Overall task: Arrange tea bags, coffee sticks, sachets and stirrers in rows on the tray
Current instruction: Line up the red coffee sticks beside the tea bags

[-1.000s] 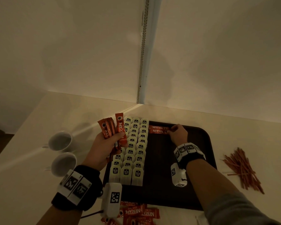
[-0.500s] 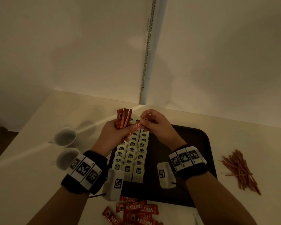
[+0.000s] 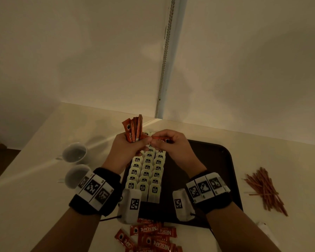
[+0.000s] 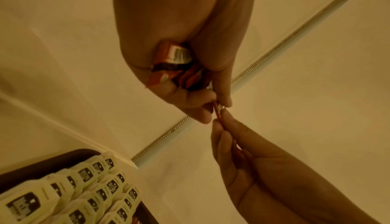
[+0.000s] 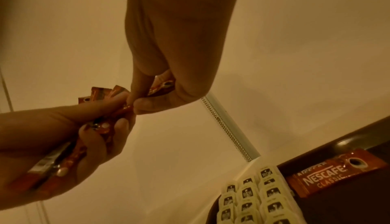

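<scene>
My left hand [image 3: 143, 142] grips a bundle of red coffee sticks [image 3: 133, 129] upright above the far end of the dark tray [image 3: 218, 160]. Beside it, my right hand [image 3: 155, 142] pinches a single coffee stick [image 3: 159, 137] whose other end still touches the left fingers. The left wrist view shows the bundle [image 4: 175, 60] in the palm and the single stick [image 4: 219, 112] between both hands. Three rows of white tea bags [image 3: 147, 171] fill the tray's left part. Two coffee sticks [image 5: 333, 175] lie flat on the tray next to the tea bags' far end.
Two white cups [image 3: 75, 152] stand left of the tray. A heap of brown stirrers [image 3: 265, 190] lies on the table to the right. Loose coffee sticks [image 3: 151, 235] are piled at the front edge. A wall with a beaded cord [image 3: 165, 57] is close behind.
My right hand left the coffee sticks it laid on the tray, came over to my left hand and took hold of one stick from the bundle. The left hand rose slightly.
</scene>
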Demonstrator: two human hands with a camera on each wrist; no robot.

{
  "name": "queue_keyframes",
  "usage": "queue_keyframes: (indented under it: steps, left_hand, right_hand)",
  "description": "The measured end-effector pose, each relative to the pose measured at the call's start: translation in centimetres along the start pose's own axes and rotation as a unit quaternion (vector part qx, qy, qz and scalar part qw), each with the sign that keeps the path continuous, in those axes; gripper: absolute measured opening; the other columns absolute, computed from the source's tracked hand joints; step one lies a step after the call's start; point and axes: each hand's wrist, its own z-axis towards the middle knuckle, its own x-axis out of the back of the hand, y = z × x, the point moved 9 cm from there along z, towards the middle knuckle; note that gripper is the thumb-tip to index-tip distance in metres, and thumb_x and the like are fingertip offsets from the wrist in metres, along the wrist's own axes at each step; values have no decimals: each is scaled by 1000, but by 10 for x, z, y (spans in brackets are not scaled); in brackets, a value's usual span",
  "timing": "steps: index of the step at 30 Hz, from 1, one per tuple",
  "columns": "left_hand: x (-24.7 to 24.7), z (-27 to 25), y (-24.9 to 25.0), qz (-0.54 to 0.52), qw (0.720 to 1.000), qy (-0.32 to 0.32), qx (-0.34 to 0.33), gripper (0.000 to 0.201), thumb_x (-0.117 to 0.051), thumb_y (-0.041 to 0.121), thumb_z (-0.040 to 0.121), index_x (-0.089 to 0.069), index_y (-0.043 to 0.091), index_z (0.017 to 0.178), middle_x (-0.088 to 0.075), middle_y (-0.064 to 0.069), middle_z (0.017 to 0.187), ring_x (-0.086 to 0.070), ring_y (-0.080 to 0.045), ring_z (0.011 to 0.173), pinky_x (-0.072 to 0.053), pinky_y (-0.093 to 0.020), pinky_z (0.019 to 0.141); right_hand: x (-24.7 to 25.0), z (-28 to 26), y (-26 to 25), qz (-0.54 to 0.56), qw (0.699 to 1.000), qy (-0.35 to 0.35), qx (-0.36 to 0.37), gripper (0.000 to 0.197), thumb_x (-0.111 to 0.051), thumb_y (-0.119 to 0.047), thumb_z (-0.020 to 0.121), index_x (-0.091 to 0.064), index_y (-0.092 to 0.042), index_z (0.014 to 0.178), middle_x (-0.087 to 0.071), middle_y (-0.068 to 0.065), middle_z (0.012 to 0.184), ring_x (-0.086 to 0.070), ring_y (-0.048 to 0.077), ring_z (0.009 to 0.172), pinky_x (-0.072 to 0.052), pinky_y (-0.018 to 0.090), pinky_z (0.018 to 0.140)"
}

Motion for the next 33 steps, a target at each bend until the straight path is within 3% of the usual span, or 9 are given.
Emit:
queue_keyframes:
  steps: [4,7,10,13,20,24,28,33]
  left_hand:
    - [-3,-2,5,0,1000,-15,-10,10,-74,13,79,-69,11,87,-72,-3,75,-68,-16,66,-50,-20,54]
    - [3,0,5,-13,1000,10,-11,9,-73,12,79,-68,8,85,-70,-4,70,-66,-14,61,-49,-20,52]
    - [10,1,1,-56,998,37,10,9,-72,11,79,-67,8,86,-71,-4,70,-65,-10,57,-49,-18,51]
    - [9,1,-1,-67,997,37,21,12,-71,11,79,-67,6,89,-71,-6,74,-65,-10,56,-48,-17,50]
    - [5,2,-11,-71,996,21,57,8,-71,16,80,-68,11,86,-65,-4,69,-58,-8,53,-44,-17,48]
    - [4,-1,-26,-106,987,6,122,10,-68,19,84,-64,11,89,-56,-1,67,-51,-9,53,-41,-16,42]
    - [7,-1,-36,-167,973,8,160,9,-55,13,92,-61,7,94,-55,-2,69,-52,-12,54,-40,-17,40]
    - [8,0,-41,-163,972,-1,167,18,-48,14,96,-64,9,99,-62,-3,71,-60,-12,56,-45,-17,45]
  right_hand:
    - [-1,-1,-7,-16,1000,-8,5,11,-69,-5,80,-69,-9,91,-68,1,85,-64,13,80,-54,25,78]
    - [2,-1,-6,4,1000,-16,-26,11,-65,-3,83,-68,-10,90,-67,0,80,-64,9,72,-54,20,71]
    - [18,0,-5,17,998,3,-56,12,-62,-3,85,-67,-7,94,-66,1,77,-62,5,67,-52,16,65]
    - [26,0,-4,6,998,-2,-70,16,-57,-2,88,-66,-5,101,-67,3,81,-62,4,68,-54,16,69]
    - [33,3,-7,-71,996,-7,-51,13,-62,-5,86,-67,-9,97,-69,7,91,-64,15,76,-55,28,77]
    - [67,10,3,-91,993,48,-51,13,-62,-5,86,-67,-14,93,-68,8,97,-67,22,85,-57,32,80]
    - [127,21,41,-184,967,153,-83,13,-62,-3,86,-66,-15,88,-67,4,99,-66,23,93,-56,37,84]
    - [156,18,103,-321,922,154,-148,12,-63,-4,85,-66,-14,92,-67,7,104,-60,17,99,-49,32,91]
